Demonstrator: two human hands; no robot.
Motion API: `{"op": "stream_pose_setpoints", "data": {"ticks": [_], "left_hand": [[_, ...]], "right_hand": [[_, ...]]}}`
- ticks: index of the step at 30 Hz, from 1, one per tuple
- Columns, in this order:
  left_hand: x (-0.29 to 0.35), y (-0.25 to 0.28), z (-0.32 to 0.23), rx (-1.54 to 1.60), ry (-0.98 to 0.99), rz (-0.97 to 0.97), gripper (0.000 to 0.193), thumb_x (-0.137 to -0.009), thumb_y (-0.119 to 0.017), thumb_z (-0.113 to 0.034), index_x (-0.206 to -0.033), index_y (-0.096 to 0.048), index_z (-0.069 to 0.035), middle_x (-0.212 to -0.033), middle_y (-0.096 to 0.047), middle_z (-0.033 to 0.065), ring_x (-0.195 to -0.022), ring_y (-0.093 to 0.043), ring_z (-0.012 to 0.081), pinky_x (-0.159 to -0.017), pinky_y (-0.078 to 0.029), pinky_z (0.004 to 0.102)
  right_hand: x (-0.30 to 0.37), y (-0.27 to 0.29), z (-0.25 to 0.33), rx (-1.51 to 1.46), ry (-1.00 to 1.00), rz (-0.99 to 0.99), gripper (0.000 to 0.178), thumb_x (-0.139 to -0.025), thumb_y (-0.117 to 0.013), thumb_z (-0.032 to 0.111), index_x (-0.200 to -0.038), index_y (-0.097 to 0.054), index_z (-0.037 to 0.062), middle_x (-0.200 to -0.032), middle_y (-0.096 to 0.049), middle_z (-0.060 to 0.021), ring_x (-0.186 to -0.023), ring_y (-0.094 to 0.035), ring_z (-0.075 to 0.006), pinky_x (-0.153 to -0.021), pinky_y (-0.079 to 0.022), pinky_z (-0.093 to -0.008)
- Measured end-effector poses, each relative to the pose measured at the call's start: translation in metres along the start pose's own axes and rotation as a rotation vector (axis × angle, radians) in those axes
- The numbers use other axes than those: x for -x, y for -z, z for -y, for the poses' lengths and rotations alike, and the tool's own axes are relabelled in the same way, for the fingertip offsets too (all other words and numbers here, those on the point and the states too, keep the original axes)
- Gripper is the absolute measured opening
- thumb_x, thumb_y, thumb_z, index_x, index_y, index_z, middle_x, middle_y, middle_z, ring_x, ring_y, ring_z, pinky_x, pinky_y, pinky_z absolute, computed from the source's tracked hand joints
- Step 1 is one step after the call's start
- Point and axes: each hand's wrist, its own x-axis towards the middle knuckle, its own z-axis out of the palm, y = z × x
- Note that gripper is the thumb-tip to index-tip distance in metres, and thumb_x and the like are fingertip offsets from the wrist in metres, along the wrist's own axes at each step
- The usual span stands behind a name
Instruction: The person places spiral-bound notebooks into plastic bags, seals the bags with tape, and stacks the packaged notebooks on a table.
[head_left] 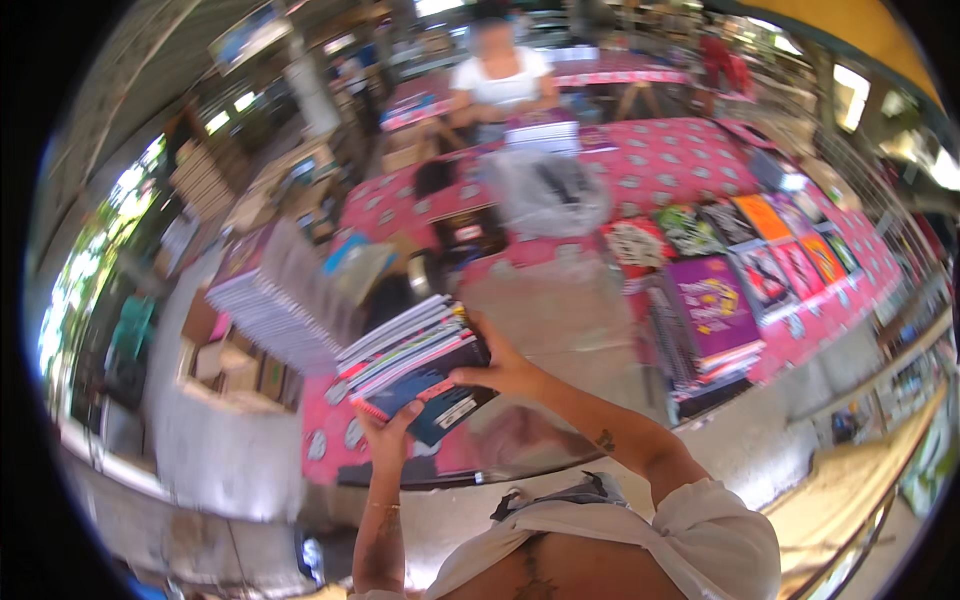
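So both hands are on one chunky bundle of notebooks (415,350), left of center in the frame. Left hand (388,430) grips the lower left corner, thumb on the dark cover facing the wearer; right hand (508,366) wraps the right end, digits spread. Can't tell if the bundle is touching the counter (660,150) underneath.

My guess: pretty heavy as a block, stiff covers but a bit slidey against each other, corners easy to ding. I'd squeeze both ends and keep a palm under the low side, since it's tilted.

Pose-wise, the left forearm comes nearly straight up from the bottom edge, while the right reaches diagonally in from lower right, elbow out wide.

Further out: a tall notebook stack (270,300) to the left, a purple notebook (712,305) topping a pile on the right, and a clear plastic bag (545,190) upper center.
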Motion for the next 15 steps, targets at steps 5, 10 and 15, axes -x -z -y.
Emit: {"op": "stream_pose_setpoints", "data": {"ticks": [5, 10, 15], "left_hand": [[-0.006, 0.11, 0.011, -0.085, 0.161, 0.096, 0.07, -0.072, -0.083, 0.002, -0.131, -0.045, -0.001, -0.121, -0.061, 0.011, -0.111, -0.06, 0.0206, -0.096, -0.049, 0.0361], [0.004, 0.178, 0.062, -0.059, 0.296, 0.092, 0.076, -0.072, -0.082, 0.002, -0.134, -0.039, -0.002, -0.123, -0.059, 0.0107, -0.117, -0.058, 0.0202, -0.096, -0.05, 0.0352], [-0.012, 0.175, 0.055, -0.025, 0.145, 0.083, 0.079, -0.072, -0.08, 0.004, -0.135, -0.033, -0.003, -0.125, -0.057, 0.013, -0.117, -0.057, 0.0214, -0.098, -0.049, 0.0363]], "right_hand": [[-0.023, -0.071, -0.116, 0.095, -0.135, -0.05, 0.092, -0.076, -0.086, 0.015, -0.148, -0.03, -0.0002, -0.134, -0.051, -0.0131, -0.125, -0.049, -0.0207, -0.106, -0.039, -0.0354], [-0.006, -0.107, -0.191, 0.06, -0.254, -0.08, 0.105, -0.07, -0.09, 0.018, -0.151, -0.025, 0.0037, -0.139, -0.048, -0.0125, -0.129, -0.047, -0.0238, -0.107, -0.038, -0.0375], [-0.024, -0.11, -0.171, 0.098, -0.059, -0.091, 0.099, -0.069, -0.09, 0.017, -0.148, -0.032, 0.0052, -0.14, -0.048, -0.0112, -0.128, -0.049, -0.0227, -0.108, -0.038, -0.0381]]}}
